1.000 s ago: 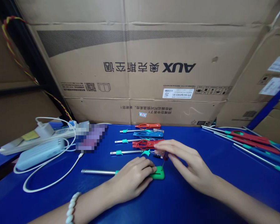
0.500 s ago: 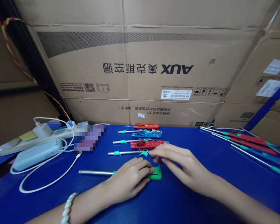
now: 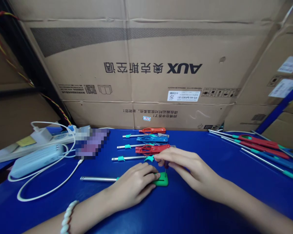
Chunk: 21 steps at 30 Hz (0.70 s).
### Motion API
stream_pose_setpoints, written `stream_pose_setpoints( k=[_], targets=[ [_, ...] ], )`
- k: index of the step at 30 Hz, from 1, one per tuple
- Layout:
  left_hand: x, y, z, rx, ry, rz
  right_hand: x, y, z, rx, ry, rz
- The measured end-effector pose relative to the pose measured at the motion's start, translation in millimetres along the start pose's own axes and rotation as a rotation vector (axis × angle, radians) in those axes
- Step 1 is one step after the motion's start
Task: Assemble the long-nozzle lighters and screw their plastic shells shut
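My left hand (image 3: 136, 182) is closed over a green utility lighter (image 3: 163, 183) and presses it against the blue table. Its long metal tube (image 3: 99, 179) sticks out to the left, and my fingers cover the middle of the body. Pinched in my right hand (image 3: 189, 167) is a small screwdriver (image 3: 165, 172), held upright with its thin shaft meeting the green end. Its handle is mostly hidden by my fingers. Just beyond my hands lie a red handle shell (image 3: 148, 149), a blue handle shell (image 3: 155, 139), an orange handle shell (image 3: 158, 130) and several metal tubes (image 3: 132, 158) with teal pieces.
On the right lie several long lighters (image 3: 261, 142) with red and blue handles. To the left are a light blue power bank (image 3: 36, 161), a phone (image 3: 94, 143), a power strip (image 3: 56, 141) and looping white cables. A large cardboard sheet (image 3: 148, 42) stands behind the table.
The view has shifted slightly, so everything sits a little further left and higher. Both hands keep their grips, and the screwdriver stays upright at the lighter's green end.
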<state>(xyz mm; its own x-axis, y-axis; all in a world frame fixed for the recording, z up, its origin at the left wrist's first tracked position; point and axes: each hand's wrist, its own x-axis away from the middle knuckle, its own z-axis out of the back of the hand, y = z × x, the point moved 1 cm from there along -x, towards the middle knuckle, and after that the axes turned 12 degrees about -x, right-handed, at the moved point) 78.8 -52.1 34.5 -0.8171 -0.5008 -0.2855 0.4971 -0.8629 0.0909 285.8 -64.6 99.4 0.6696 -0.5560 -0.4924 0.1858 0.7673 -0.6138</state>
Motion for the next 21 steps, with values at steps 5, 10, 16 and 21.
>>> stream_pose_setpoints(
  k=[5,10,16,21],
  targets=[
    [0,-1,0.1,0.000,0.001,-0.004,2,4,-2,0.044,0.027,0.031],
    [0,-1,0.4,-0.006,0.015,-0.011,3,7,-8,0.132,0.058,0.072],
    [-1,0,1.1,0.012,0.014,-0.004,4,13,-7,0.198,0.133,0.083],
    [-2,0,1.7,0.017,0.009,-0.001,2,3,1,0.085,0.043,0.028]
  ],
)
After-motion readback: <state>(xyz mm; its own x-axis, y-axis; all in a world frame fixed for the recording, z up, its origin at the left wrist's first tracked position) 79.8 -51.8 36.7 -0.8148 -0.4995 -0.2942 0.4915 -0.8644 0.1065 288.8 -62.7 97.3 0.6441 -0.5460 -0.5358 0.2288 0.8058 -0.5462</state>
